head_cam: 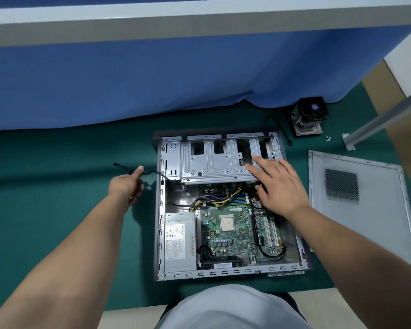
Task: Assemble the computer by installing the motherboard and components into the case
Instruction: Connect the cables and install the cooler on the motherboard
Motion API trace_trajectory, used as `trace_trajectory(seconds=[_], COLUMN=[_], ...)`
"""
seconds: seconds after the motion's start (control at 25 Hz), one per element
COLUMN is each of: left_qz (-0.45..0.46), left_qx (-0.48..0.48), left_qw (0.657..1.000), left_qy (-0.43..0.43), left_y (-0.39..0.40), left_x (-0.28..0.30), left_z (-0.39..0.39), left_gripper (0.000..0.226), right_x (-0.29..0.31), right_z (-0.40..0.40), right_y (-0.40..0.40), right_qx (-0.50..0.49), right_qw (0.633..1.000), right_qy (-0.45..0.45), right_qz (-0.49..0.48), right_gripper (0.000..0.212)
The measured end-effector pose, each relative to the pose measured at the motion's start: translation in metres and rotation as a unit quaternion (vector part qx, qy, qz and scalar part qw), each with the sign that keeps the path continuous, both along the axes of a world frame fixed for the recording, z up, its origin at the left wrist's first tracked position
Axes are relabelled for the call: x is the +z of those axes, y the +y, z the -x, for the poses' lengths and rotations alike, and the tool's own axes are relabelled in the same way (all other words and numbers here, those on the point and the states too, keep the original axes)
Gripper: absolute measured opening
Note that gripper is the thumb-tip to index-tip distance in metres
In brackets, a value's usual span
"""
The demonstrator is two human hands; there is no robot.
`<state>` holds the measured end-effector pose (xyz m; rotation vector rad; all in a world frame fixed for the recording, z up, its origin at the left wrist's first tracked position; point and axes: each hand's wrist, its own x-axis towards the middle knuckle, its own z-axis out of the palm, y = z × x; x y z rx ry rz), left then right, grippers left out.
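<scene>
At the left of the dark green mat (57, 162) that covers the floor, we see the left hand (126, 186) just outside the left wall of the open grey metal computer case (159, 210), its fingers curled around a thin black cable (152, 172) that runs from a small connector lying on the mat, through the hand, and over the case wall. The case lies on its side near the middle of the mat, its far end close to the hanging blue cloth (152, 79). Inside it, along the near left wall, sits the silver box-shaped power supply (179, 241) with its label facing up, and a bundle of yellow and black wires (220, 200) leads from it toward the far half. To its right, the green motherboard (233, 241) lies flat on the case floor with the square silver processor (227, 222) bare at its centre. Across the far end of the case spans the silver sheet-metal drive cage (209, 160). The right hand (278, 184) rests on the cage's right end with its fingers straight and spread, holding nothing. Further right, the black heatsink cooler with a fan (309, 117) stands near the mat's far right corner, and the flat grey side panel with a perforated vent (363, 205) lies along the mat's right edge, apart from the case.
</scene>
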<state>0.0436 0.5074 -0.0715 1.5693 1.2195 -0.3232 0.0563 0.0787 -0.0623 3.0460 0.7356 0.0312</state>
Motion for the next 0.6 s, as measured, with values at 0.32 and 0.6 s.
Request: trace_trajectory(seconds=[0.32,0.6], left_qz=[-0.194,-0.221], left_qx=[-0.192,-0.782], left_qw=[0.902,0.526], left_qy=[-0.334,-0.251], left_y=[-0.082,-0.126], left_x=[0.057,0.043], left_z=[0.052,0.118], left_gripper=[0.028,0.041], right_x=[0.004,0.011], right_z=[0.001,0.003], right_y=[0.001,0.003], right_qx=[-0.001,0.002], right_qw=[1.000,0.999], right_qy=[0.011,0.039], right_qz=[0.005,0.023], right_gripper=[0.065,0.069])
